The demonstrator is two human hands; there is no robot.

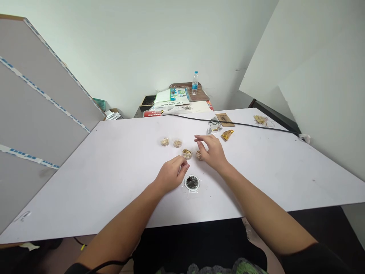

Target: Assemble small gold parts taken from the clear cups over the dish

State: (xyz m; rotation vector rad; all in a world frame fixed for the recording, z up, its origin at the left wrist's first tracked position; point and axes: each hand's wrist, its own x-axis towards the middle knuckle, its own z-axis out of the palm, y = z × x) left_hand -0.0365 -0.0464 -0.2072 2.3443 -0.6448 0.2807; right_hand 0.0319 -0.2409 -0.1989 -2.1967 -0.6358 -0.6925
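My left hand [170, 174] is closed, fingertips and thumb together, just left of and above a round black disc with a white rim [192, 183] in clear film. Whatever lies in its fingertips, if anything, is too small to make out. Beyond those fingers stands a small clear cup of gold-coloured pieces [187, 153]. My right hand [212, 151] hovers with its fingers apart over a second such cup [199, 155], partly hiding it. Farther back are two more little cups of thin pale-gold pieces, one on the left [164, 142] and one beside it [177, 143].
A black cable [239, 123] crosses the back of the white table [119, 160]. Near it lie a silver packet [214, 126], a brown card [225, 119] and a gold packet [227, 134]. Behind the table, a water bottle [195, 83] stands among papers. Panels flank both sides.
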